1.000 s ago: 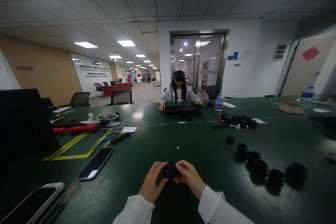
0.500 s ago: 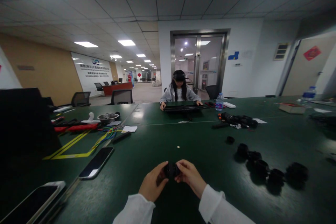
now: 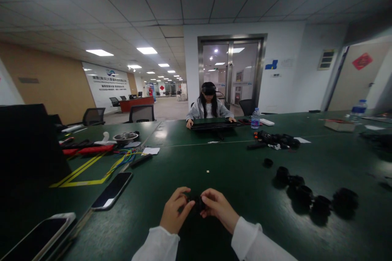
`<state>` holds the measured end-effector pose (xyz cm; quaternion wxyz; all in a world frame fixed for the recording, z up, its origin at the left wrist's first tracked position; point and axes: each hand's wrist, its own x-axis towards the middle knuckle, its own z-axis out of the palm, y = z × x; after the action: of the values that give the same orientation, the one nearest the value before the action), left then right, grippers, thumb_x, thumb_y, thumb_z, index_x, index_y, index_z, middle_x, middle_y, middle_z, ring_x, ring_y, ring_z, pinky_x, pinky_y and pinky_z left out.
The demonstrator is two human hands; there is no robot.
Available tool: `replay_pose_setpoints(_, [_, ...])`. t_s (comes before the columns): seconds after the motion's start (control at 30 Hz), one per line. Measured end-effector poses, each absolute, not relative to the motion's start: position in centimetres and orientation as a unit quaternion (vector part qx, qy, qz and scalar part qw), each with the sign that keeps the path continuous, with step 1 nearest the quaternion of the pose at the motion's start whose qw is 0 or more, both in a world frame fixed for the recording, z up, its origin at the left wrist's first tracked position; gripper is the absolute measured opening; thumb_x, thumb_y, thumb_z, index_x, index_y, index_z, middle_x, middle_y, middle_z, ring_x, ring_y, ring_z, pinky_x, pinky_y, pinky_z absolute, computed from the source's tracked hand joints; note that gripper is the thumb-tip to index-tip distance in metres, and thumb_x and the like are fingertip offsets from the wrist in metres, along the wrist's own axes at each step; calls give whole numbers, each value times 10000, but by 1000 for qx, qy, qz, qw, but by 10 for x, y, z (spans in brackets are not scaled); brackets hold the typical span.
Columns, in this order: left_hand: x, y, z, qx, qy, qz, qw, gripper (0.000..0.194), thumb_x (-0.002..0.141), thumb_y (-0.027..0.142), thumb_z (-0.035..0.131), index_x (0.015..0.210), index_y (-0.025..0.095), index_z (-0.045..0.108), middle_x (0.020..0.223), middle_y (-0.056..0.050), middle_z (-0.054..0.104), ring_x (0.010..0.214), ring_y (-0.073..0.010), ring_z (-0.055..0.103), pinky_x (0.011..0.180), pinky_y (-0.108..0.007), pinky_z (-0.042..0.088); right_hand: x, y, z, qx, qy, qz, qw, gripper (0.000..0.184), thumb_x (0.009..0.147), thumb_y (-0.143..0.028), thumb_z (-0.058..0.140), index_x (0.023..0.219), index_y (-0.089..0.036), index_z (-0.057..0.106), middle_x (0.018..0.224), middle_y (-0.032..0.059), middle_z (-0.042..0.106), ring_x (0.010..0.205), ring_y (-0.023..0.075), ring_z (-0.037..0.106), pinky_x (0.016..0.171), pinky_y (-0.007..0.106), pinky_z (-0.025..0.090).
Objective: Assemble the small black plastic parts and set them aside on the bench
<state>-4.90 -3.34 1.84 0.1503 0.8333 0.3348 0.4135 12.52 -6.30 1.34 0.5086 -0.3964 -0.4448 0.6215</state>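
Between my hands, just above the green table (image 3: 239,183), is a small black round part (image 3: 197,203), dark and partly covered by my fingers. My right hand (image 3: 219,208) pinches its right side between thumb and fingertips. On the left side, my left hand (image 3: 174,211) curls around it, thumb tip against the part and index finger raised. Several similar black round parts lie to the right of my hands, among them a large one (image 3: 345,200), a shorter one (image 3: 321,205) and a small ring-like one (image 3: 268,163).
Two phones, one dark (image 3: 112,191) and one white-edged (image 3: 39,234), lie at the left. Beyond are coloured wires (image 3: 125,157), a metal bowl (image 3: 125,138) and a water bottle (image 3: 255,118). Across the table a person (image 3: 208,106) holds a flat black panel (image 3: 214,126).
My left index finger has lifted and the left fingers have loosened and shifted on the black part. The part sits slightly lower and more hidden; my right hand has moved slightly left.
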Motion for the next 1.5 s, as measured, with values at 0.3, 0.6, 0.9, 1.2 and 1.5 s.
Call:
replay_pose_setpoints(0.3, [-44,-37,13,810,323,417,255,399,626,129,561,1002,173,436,1100,-100,475,926,-208,505,588,-257,473,127,-61,14,-404,-426,605,537,308,641,-414,592,742,-141,491,611,-10,564,501,97,556,510,240,427])
replay_pose_setpoints(0.6, [-45,-34,10,820,312,408,252,439,632,16,446,1027,208,449,1096,-71,459,941,-189,488,630,-261,477,126,-66,25,-419,-411,610,533,319,619,-426,607,725,-143,505,598,-9,556,513,106,559,519,244,424])
replay_pose_setpoints(0.9, [-46,-35,9,801,362,414,236,359,709,254,514,1056,172,473,979,-83,573,771,-173,565,611,-273,484,128,-71,32,-418,-424,608,525,312,636,-432,590,738,-147,515,636,-2,558,555,112,562,558,261,434])
replay_pose_setpoints(1.2, [-49,-31,7,818,369,368,244,517,632,155,564,1132,223,452,1006,-48,586,842,-180,561,720,-309,482,126,-68,29,-414,-417,607,535,335,596,-440,619,719,-150,503,629,-16,545,519,100,544,514,246,417])
replay_pose_setpoints(1.5, [-47,-33,8,815,383,352,255,415,664,222,559,1070,206,474,857,-30,617,695,-151,572,638,-262,465,126,-72,35,-418,-426,607,524,297,626,-418,600,734,-155,512,639,-9,548,552,114,552,550,266,427])
